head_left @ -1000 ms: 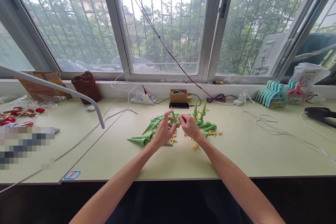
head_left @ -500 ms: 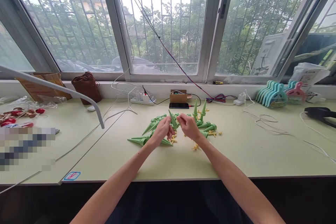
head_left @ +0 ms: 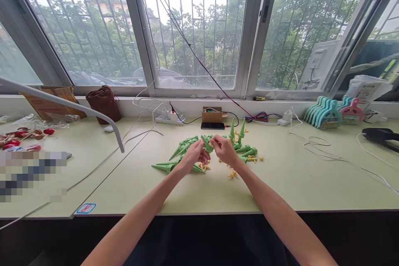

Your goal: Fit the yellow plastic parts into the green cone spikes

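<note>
My left hand (head_left: 195,154) is closed round a green plant watering spike (head_left: 206,143), holding it tilted above the table. Right beside it, my right hand (head_left: 223,149) pinches at the spike's capped end; whatever lies between those fingertips is too small to make out. More green spikes (head_left: 168,166) lie to the left and under the hands. Two spikes (head_left: 241,132) stand upright behind the right hand, with several lying spikes (head_left: 249,151) by it. Small yellow plastic pieces (head_left: 232,174) are scattered round both hands.
Behind the spikes are a black phone (head_left: 212,125) and a small cardboard box (head_left: 212,114). White cables (head_left: 321,149) run across the right side. A grey curved lamp arm (head_left: 106,118) reaches in from the left. Turquoise plastic hangers (head_left: 322,112) stand back right.
The held spike has turned in my left hand, its tip now lower and pointing more away from me. My right hand stays close by, its fingers still pinched.
</note>
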A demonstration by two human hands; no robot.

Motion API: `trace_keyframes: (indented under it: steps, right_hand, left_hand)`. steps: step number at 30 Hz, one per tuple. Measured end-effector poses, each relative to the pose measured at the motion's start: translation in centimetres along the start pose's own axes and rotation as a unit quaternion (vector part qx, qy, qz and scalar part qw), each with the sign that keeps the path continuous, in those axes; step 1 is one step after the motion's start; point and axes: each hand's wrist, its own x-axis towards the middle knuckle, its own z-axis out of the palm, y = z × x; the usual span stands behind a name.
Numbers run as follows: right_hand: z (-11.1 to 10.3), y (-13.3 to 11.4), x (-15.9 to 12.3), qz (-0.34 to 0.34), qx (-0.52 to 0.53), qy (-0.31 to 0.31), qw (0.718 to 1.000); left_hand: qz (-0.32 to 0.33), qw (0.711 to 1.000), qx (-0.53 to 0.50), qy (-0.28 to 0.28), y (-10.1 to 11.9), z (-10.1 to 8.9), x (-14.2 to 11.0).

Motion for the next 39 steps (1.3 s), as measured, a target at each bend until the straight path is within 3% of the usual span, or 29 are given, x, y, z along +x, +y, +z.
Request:
trace_keyframes:
  steps: [15, 21, 39]
  right_hand:
    - [0.0, 0.1, 0.1, 0.012, -0.023, 0.002, 1.0]
    - [0.1, 0.4, 0.1, 0.022, -0.025, 0.004, 0.999]
    - [0.0, -0.1, 0.1, 0.043, -0.03, -0.001, 0.999]
  left_hand:
    - [0.052, 0.996, 0.061, 0.041, 0.4, 0.3, -0.2]
    - [0.124, 0.981, 0.13, 0.065, -0.1, 0.1, -0.3]
    - [0.207, 0.938, 0.254, 0.109, -0.5, -0.2, -0.3]
